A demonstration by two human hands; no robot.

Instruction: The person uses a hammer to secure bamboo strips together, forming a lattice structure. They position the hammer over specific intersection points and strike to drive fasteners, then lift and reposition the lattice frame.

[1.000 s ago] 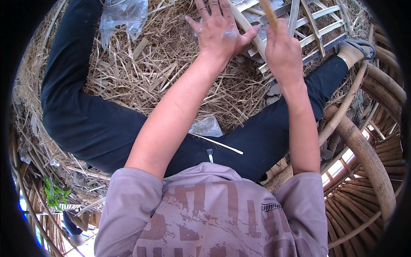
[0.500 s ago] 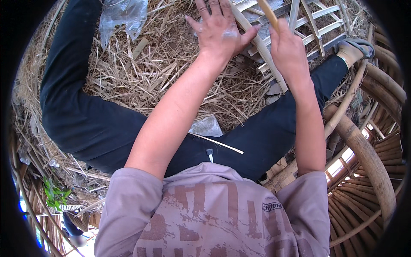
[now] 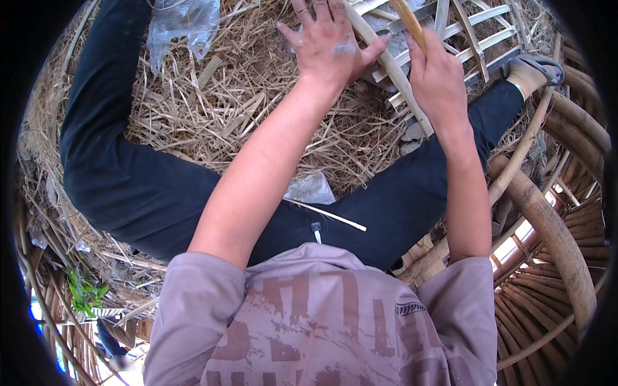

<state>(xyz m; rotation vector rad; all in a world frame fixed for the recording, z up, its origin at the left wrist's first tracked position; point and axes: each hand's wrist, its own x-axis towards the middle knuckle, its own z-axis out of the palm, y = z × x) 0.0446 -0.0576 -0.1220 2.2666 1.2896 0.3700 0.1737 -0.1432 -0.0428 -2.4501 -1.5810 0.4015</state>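
Bright, even daylight with soft shadows — sharp at the centre, fisheye bending and black vignette at the rim.

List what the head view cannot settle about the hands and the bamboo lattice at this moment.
- Left hand: fingertips cut off by the top edge.
- Bamboo strip in the right hand: upper end runs out of frame; the hand's back hides the grip.
- Bamboo lattice: far part beyond the top edge, near part behind both hands.
- Ground under the straw: covered.
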